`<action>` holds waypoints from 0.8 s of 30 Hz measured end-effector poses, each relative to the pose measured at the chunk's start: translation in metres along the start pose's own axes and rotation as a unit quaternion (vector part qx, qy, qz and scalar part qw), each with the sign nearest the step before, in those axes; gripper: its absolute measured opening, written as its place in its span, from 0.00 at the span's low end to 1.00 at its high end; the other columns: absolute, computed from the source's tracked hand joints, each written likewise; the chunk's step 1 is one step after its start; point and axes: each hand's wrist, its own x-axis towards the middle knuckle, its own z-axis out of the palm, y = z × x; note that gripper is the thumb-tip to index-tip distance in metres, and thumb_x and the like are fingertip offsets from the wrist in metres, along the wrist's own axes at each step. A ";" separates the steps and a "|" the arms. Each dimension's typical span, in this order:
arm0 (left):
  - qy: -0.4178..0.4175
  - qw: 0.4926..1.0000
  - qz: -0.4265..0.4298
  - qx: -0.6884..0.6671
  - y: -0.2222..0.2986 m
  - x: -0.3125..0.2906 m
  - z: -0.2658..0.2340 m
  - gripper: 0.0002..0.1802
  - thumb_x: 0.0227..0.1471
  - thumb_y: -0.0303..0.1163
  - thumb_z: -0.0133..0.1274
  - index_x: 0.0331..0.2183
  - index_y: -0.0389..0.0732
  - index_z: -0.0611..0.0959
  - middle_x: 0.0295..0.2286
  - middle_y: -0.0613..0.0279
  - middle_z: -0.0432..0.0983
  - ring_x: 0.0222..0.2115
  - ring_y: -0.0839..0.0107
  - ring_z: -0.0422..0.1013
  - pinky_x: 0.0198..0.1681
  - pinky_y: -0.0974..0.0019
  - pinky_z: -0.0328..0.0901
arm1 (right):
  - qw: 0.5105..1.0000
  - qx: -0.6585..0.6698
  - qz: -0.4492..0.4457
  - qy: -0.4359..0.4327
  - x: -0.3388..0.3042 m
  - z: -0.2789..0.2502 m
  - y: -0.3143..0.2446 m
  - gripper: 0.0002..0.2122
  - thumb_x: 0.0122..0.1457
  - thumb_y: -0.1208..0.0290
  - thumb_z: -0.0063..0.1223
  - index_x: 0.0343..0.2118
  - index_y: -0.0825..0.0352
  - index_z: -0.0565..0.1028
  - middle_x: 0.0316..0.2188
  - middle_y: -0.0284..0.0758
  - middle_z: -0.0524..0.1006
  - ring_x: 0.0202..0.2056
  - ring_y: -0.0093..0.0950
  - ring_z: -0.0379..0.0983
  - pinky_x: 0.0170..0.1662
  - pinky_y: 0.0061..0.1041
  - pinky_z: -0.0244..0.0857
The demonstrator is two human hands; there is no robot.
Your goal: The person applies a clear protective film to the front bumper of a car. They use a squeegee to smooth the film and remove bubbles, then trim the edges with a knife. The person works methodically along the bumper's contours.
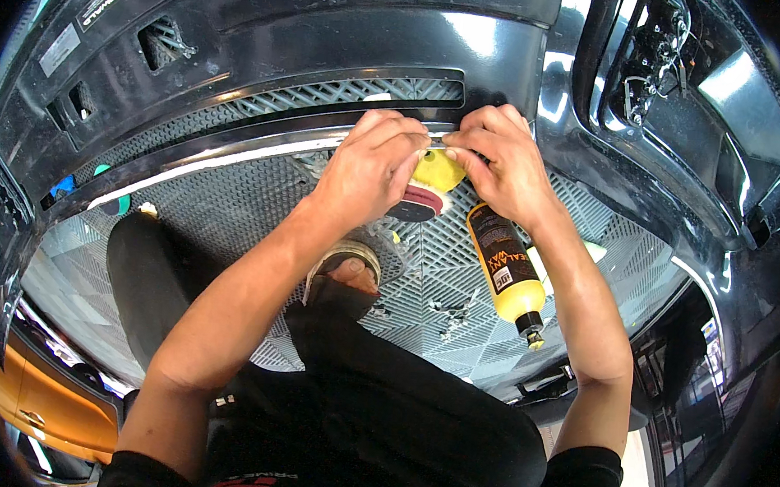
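Black short-sleeved shirt, worn by the person, lower edge of view, printed in red and white.

Grey openwork floor tiles: one area, spread beneath everything at the centre.

Orange car: one, partly visible, lower left, well apart from the hands.

Glossy black bumper cover: one, curving across the upper view, with a long slot and smaller cut-outs. Pale line along its near lip; tape or bare edge, cannot tell.

Yellow bottle: one, dark label, black cap toward the person, below the right wrist; lying or standing, cannot tell.

Left hand, right hand: one pair, facing each other at the bumper lip. Fingers of both bent inward, thumbs opposed, tips nearly meeting; whether they grasp a thin piece or only press the edge cannot be told.

Round buffing pads: a yellow face above a white fringe and a maroon layer, directly below the fingertips; contact uncertain.

Step in hand, as judged: close two-handed fingertip work on the lip. Next move appears to call for a light, matched pinch, with thumbs kept clear of the pads.
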 end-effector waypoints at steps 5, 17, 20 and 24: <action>0.019 0.999 -0.015 -0.029 0.004 0.003 -0.003 0.17 0.51 0.22 0.68 0.46 0.34 0.88 0.48 0.51 0.84 0.49 0.53 0.79 0.54 0.56 0.74 | 0.999 0.036 0.000 0.038 -0.004 -0.004 0.005 0.06 0.60 0.73 0.65 0.40 0.65 0.86 0.41 0.36 0.80 0.45 0.39 0.75 0.51 0.39 0.70; 0.018 0.991 -0.042 0.123 0.024 0.008 0.016 0.21 0.53 0.33 0.68 0.50 0.48 0.90 0.44 0.64 0.78 0.44 0.60 0.71 0.49 0.55 0.69 | 0.930 0.309 0.156 0.126 -0.010 -0.008 0.009 0.05 0.66 0.77 0.64 0.42 0.70 0.85 0.37 0.32 0.84 0.38 0.18 0.78 0.42 0.21 0.73; 0.027 0.989 -0.053 0.137 0.026 0.008 0.021 0.18 0.53 0.33 0.68 0.47 0.49 0.92 0.43 0.66 0.78 0.42 0.60 0.70 0.46 0.56 0.69 | 0.923 0.327 0.158 0.131 -0.009 -0.006 0.010 0.05 0.66 0.77 0.64 0.42 0.70 0.85 0.37 0.31 0.84 0.37 0.16 0.77 0.42 0.20 0.73; 0.037 0.989 -0.058 0.128 0.026 0.009 0.023 0.15 0.52 0.33 0.69 0.44 0.49 0.92 0.41 0.70 0.79 0.42 0.60 0.70 0.45 0.57 0.69 | 0.943 0.278 0.137 0.119 -0.011 -0.004 0.014 0.05 0.66 0.77 0.65 0.42 0.70 0.85 0.37 0.31 0.84 0.35 0.16 0.77 0.39 0.20 0.72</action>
